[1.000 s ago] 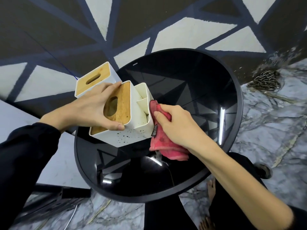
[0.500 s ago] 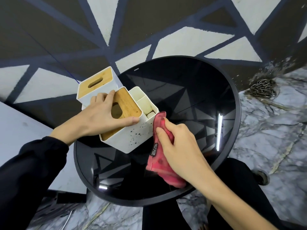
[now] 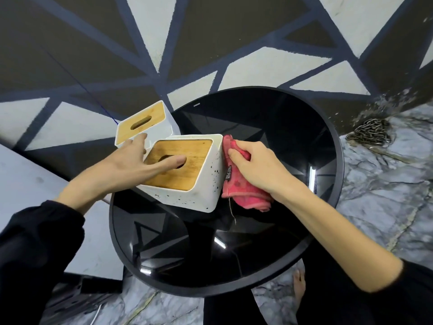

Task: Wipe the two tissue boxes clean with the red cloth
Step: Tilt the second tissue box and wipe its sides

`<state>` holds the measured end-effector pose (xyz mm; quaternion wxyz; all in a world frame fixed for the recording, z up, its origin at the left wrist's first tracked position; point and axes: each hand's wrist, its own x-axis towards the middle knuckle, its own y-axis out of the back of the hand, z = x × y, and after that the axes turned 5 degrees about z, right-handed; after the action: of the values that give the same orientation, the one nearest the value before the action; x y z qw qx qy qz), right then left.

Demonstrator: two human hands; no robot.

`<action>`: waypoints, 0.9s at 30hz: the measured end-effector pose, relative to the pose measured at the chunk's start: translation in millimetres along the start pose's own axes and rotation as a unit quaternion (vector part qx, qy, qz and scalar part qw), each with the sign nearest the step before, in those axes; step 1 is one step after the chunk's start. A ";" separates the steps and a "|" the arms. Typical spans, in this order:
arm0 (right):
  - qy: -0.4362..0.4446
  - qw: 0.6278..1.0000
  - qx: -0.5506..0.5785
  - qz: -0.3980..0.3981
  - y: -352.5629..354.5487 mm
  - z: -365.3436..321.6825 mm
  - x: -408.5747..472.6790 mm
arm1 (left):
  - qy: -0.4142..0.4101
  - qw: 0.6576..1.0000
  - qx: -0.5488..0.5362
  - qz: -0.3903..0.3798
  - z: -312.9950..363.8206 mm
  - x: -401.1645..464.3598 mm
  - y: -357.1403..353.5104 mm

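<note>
While the right hand (image 3: 255,170) bunches the red cloth (image 3: 236,186) against the right-hand wall of the speckled tissue box (image 3: 199,184), the step in hand looks to be wiping that side face, and it would go best with firm, overlapping strokes down the whole wall, since dark specks show on the white plastic near the lower edge and corner. From the head view, the only 1 given, the box sits tipped on the black round table (image 3: 328,146), its wooden lid (image 3: 178,165) angled toward the camera, so the bracing hand probably has to push back against the cloth's pressure or the box will skid on the glossy top. That left hand (image 3: 131,163) lies flat with straight fingers, thumb reaching across the lid to the oval slot, the other fingers stretched toward the far edge; it presses rather than grips. The right hand's fingers curl round the cloth, knuckles up, wrist bent inward, forearm coming in from the lower right. A loose thread hangs from the cloth and could drag. The second tissue box (image 3: 143,123) stands upright just behind, at the table's left rim, seemingly touching the first of the 2.
</note>
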<state>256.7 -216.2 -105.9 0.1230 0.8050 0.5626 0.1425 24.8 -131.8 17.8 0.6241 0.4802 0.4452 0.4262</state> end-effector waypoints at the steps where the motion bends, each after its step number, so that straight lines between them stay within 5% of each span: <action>1: -0.001 1.000 0.006 -0.003 1.1 0.3 -0.6 | -0.012 1.000 0.001 0.008 -3.7 1.5 3.0; 9: 0.000 0.999 0.041 -0.003 -6.5 5.4 -16.3 | -0.293 0.951 0.007 -0.102 -5.8 7.0 7.4; 21: 0.000 0.999 -0.003 0.051 -26.6 -3.4 -33.3 | -0.331 0.933 0.043 -0.137 9.6 36.2 -5.1; 27: -0.047 0.999 0.007 -0.017 -35.6 -22.0 -92.6 | -0.347 0.929 0.043 -0.117 9.4 37.6 -8.4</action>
<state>187.4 -290.5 -106.7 0.1464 0.8019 0.5707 0.0987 43.8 -99.3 5.4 0.7642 0.5687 0.2714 0.1372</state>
